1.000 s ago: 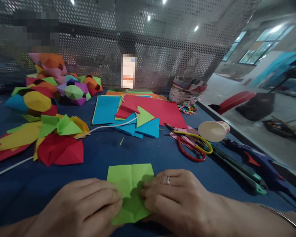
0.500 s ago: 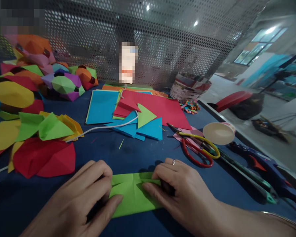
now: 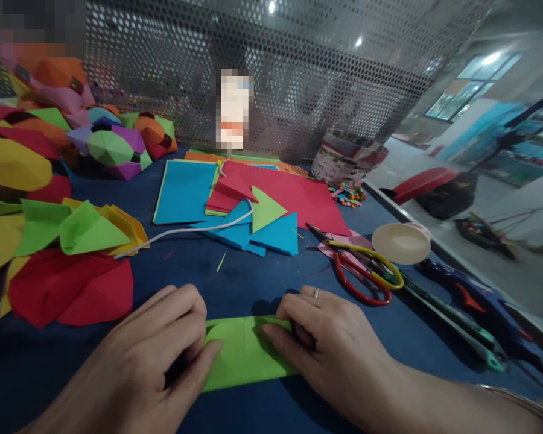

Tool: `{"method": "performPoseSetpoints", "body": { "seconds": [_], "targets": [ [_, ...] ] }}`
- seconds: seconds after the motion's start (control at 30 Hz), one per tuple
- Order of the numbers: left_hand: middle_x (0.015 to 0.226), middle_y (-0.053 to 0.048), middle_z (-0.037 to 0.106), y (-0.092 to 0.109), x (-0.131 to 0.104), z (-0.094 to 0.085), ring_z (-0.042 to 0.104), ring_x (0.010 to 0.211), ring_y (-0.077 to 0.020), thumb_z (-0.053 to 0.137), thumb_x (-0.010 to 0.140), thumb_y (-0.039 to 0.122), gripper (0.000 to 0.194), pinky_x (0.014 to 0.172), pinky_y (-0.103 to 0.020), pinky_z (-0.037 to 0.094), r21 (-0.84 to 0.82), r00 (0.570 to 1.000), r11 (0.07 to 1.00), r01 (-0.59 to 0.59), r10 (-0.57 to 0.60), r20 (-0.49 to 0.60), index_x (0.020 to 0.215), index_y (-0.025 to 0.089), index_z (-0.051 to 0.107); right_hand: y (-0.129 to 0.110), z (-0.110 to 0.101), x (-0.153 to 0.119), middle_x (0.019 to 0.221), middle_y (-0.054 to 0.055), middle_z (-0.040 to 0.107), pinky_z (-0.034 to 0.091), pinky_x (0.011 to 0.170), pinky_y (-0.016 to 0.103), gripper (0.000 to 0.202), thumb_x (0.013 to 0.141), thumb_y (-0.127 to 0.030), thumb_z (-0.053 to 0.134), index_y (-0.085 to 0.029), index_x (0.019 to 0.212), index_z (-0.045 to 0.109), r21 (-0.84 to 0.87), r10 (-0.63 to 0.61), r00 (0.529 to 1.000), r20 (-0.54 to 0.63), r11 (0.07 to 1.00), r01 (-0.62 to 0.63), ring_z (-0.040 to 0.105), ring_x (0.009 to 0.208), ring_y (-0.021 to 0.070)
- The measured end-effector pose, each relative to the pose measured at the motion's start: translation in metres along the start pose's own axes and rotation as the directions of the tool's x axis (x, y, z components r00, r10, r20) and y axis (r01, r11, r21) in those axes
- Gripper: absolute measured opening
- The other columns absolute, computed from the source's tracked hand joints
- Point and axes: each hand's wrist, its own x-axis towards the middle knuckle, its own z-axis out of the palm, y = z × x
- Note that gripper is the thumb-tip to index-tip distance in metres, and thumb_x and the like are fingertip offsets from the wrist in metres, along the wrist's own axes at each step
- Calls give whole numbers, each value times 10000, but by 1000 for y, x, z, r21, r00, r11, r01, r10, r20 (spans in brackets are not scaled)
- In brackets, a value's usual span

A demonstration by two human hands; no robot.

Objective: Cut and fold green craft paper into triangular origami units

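Observation:
Low in the middle of the view lies a folded strip of green paper [image 3: 239, 355] on the dark blue tabletop. My left hand [image 3: 163, 343] grips its left end, with curled fingers at the far edge and the thumb pressed on the near face. At the other end my right hand [image 3: 328, 337], a ring on one finger, pinches the paper the same way. Both palms hide the strip's ends. A faint crease runs across its middle. Beyond my right hand lie scissors [image 3: 366, 274] with one red and one yellow handle loop.
Behind are stacked coloured sheets [image 3: 289, 193] and a white cable [image 3: 194, 228]. Folded paper shapes [image 3: 76, 289] crowd the left. At right are a cream cup [image 3: 400, 244], a green cutter knife [image 3: 457, 319] and a blue glue gun [image 3: 484, 301]. A perforated metal panel [image 3: 294, 90] stands behind.
The green strip's upper layer now lies flatter, with its far edge folded down more evenly. Both hands keep their hold, the thumbs shifted slightly. The view has moved a little.

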Motion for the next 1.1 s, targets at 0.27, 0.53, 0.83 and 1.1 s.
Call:
{"method": "performPoseSetpoints", "body": {
  "seconds": [0.27,0.53,0.83,1.1],
  "targets": [
    [749,47,430,-1,-1,0,481,647,-104,422,1019,124,312,649,-284,362,-1,1000,1000,16,-16,19,742,228,322,0,0,0,589,-42,495,280,539,239,269,921,-203,677,-190,691,538,8,11,1000,4,1000,-11,484,552,115],
    [735,44,436,0,2,-1,475,628,-106,420,1018,131,322,623,-285,364,11,1000,1000,-7,7,11,729,229,317,-1,1,2,595,-31,531,286,548,239,229,929,-212,658,-190,718,572,-1,33,999,31,999,-33,508,556,122],
    [729,43,457,-4,5,-2,502,631,-132,471,962,160,241,574,-282,376,79,1000,997,4,-4,6,768,246,356,0,0,2,591,-49,499,271,544,233,210,888,-165,691,-187,720,566,13,21,999,27,1000,-21,473,551,104],
    [904,-7,529,-7,-3,-7,583,815,-188,516,977,213,88,696,-317,448,136,999,991,0,6,-48,939,242,442,1,-1,1,575,-61,462,245,532,232,212,852,-147,721,-181,716,562,-10,9,1000,15,1000,-8,430,539,96]
  ]
}}
